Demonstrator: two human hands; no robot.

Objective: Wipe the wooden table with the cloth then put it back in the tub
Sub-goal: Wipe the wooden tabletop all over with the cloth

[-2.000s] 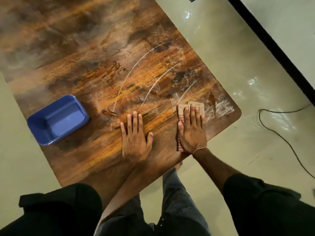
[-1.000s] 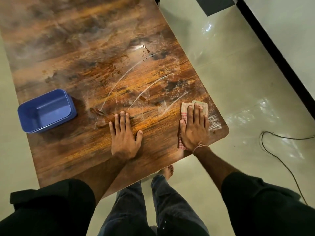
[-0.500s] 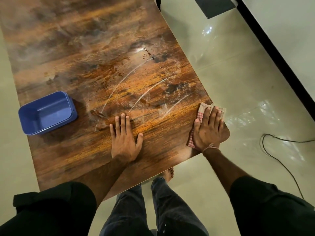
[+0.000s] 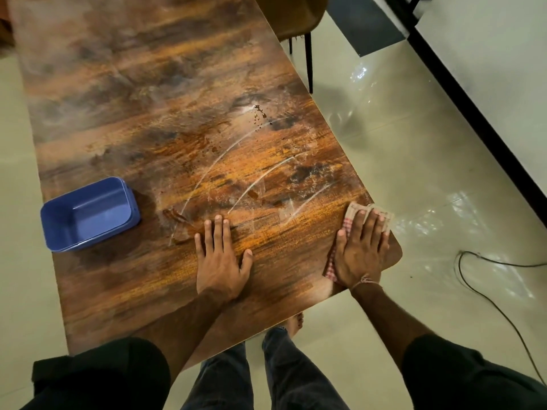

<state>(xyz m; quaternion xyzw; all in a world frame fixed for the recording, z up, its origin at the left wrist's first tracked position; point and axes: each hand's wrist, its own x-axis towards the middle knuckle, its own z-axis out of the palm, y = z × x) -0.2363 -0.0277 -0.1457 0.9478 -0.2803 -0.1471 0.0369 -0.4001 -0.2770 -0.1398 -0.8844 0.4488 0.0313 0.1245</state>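
Head view: right hand [image 4: 359,253] presses cloth [image 4: 350,216], well apart from tub [image 4: 97,216]

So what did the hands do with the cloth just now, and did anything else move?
The right hand, flat on the cloth, slid it to the right across the wooden table until the cloth reached the edge by the near corner. Nothing was picked up or let go. The left hand stayed flat on the table, and the blue tub stayed put, empty.
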